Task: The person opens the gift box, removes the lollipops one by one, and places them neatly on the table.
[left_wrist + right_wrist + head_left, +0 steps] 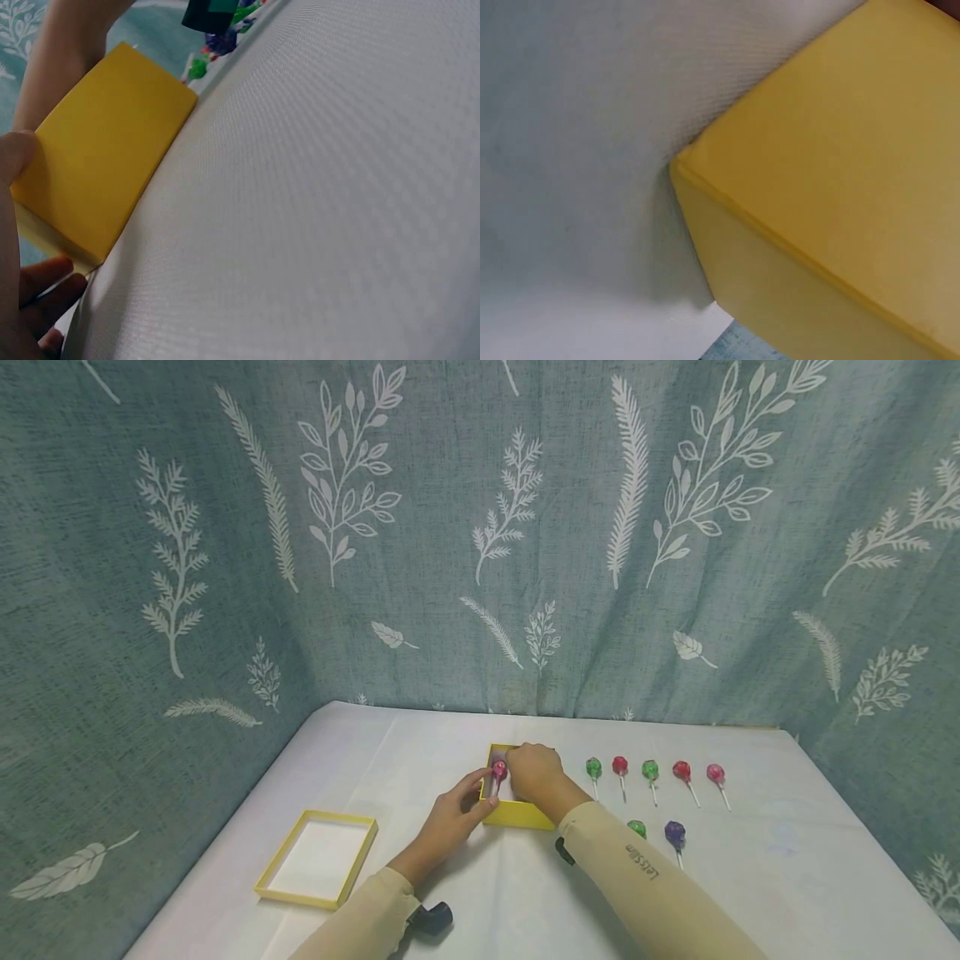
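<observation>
An open yellow box stands on the table, its inside pale. In its left part lies a lollipop with a pink-red wrapped head. My left hand holds the box at the left front corner, thumb at the front and fingers along the left side. In the left wrist view the thumb and fingertips touch the yellow walls. My right hand reaches down into the right part of the box. Its fingertips are hidden, and whether they hold something does not show.
A yellow-rimmed lid lies at the left. Right of the box several lollipops form a row: green, red, green, red, pink. Closer in lie a green one, partly behind the right sleeve, and a purple one.
</observation>
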`<action>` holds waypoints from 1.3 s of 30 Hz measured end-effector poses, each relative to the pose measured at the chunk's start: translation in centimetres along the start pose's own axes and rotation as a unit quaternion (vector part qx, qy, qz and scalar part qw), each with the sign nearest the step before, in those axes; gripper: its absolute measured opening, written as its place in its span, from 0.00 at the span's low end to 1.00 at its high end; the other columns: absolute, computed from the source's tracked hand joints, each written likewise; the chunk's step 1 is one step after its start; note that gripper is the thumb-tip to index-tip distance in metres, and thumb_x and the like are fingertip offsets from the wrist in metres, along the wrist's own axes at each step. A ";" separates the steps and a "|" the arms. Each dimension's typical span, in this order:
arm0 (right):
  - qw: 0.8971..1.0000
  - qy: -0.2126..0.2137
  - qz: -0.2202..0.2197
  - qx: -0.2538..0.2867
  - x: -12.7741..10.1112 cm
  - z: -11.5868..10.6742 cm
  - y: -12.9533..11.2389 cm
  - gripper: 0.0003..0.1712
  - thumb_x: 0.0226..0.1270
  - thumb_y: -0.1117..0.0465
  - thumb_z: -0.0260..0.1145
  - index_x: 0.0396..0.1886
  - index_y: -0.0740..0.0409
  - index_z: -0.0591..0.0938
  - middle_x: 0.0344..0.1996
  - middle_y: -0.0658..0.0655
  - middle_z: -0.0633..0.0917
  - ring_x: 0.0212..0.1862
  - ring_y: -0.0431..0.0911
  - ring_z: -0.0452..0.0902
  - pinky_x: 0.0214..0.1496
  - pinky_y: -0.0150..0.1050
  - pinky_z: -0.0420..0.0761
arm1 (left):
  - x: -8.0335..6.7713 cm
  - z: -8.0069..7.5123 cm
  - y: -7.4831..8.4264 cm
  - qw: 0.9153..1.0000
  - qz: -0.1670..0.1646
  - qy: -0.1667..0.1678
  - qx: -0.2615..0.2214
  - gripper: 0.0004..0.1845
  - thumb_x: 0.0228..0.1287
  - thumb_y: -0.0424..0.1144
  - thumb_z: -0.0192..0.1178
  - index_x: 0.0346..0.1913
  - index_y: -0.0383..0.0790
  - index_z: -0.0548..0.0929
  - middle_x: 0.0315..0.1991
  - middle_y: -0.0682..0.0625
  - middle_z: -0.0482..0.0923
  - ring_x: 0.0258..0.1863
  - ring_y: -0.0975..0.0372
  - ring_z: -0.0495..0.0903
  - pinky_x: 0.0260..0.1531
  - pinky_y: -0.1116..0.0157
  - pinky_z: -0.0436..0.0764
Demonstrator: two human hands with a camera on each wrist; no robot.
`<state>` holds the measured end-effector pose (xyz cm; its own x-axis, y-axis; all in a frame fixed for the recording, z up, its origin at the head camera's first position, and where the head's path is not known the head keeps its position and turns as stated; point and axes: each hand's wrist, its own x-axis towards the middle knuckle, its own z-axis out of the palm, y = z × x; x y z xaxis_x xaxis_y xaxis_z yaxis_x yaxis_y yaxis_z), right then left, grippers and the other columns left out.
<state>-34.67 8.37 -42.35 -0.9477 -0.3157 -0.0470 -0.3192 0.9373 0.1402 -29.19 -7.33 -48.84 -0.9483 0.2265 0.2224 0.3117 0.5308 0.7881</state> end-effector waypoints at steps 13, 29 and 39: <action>0.997 0.035 -0.009 0.063 -0.7 -0.8 1.3 0.19 0.55 0.53 0.63 0.47 0.53 0.77 0.29 0.50 0.80 0.30 0.46 0.76 0.32 0.43 0.79 | 0.2 0.1 -0.4 1.000 -0.004 0.005 0.008 0.27 0.58 0.56 0.55 0.62 0.62 0.64 0.56 0.52 0.70 0.55 0.56 0.69 0.54 0.48 0.64; 0.988 0.061 0.021 0.138 -1.7 -1.2 2.3 0.13 0.58 0.50 0.60 0.39 0.50 0.79 0.21 0.46 0.76 0.23 0.42 0.71 0.28 0.39 0.75 | 0.1 0.1 -0.1 1.000 -0.021 -0.004 0.004 0.28 0.57 0.57 0.54 0.62 0.63 0.63 0.58 0.51 0.69 0.56 0.55 0.68 0.54 0.47 0.63; 0.979 0.069 0.047 0.185 -2.2 -1.5 3.2 0.14 0.57 0.49 0.61 0.40 0.48 0.80 0.27 0.45 0.79 0.29 0.42 0.73 0.35 0.43 0.76 | 0.1 0.1 0.0 1.000 -0.016 -0.003 0.003 0.29 0.57 0.57 0.54 0.62 0.61 0.63 0.58 0.51 0.68 0.57 0.55 0.67 0.54 0.47 0.63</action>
<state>-33.59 11.81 -40.32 -0.9718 -0.2193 0.0865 -0.2337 0.9444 -0.2314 -29.31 -7.23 -48.86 -0.9574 0.2146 0.1930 0.2812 0.5427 0.7915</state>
